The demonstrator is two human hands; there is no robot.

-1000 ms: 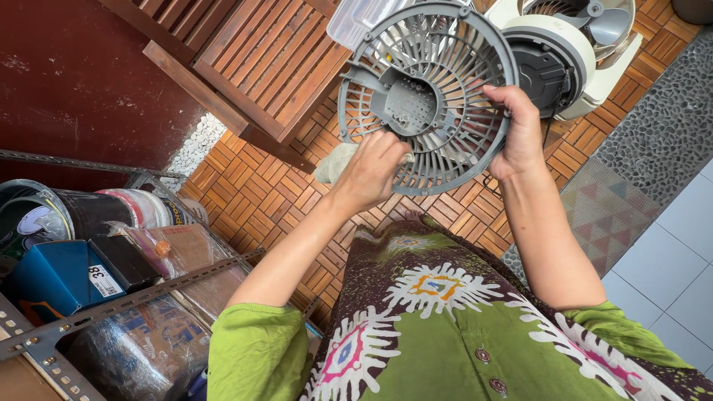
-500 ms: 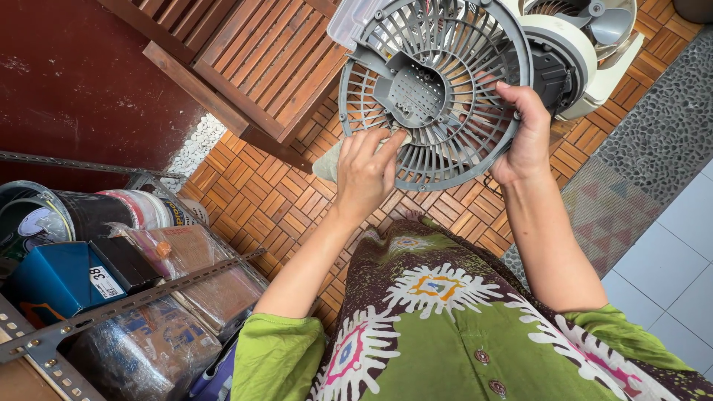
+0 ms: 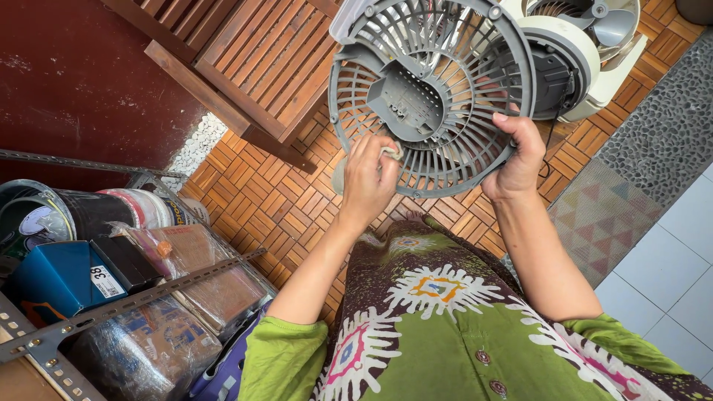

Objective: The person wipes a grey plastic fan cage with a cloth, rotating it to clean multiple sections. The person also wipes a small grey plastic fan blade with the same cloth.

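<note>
My right hand (image 3: 518, 160) grips the round grey plastic fan grille (image 3: 431, 96) by its stiff rim; it seems light, the ribs fragile. My left hand (image 3: 369, 178) presses a pale cloth (image 3: 390, 154) against them.

You hold the fan grille (image 3: 431, 96) up before you, your right hand (image 3: 516, 160) on its right rim and your left hand (image 3: 369, 178) at its lower left edge, pressing a cloth (image 3: 390, 154) against the ribs. Behind the grille, to the right, the fan body (image 3: 587, 52) sits on the wooden deck tiles (image 3: 252, 200), with a slatted wooden chair (image 3: 252, 59) to the left. At your far left, a metal shelf (image 3: 89, 312) holds paint cans (image 3: 111, 212), a box (image 3: 56, 278) and wrapped packages (image 3: 141, 353).
</note>
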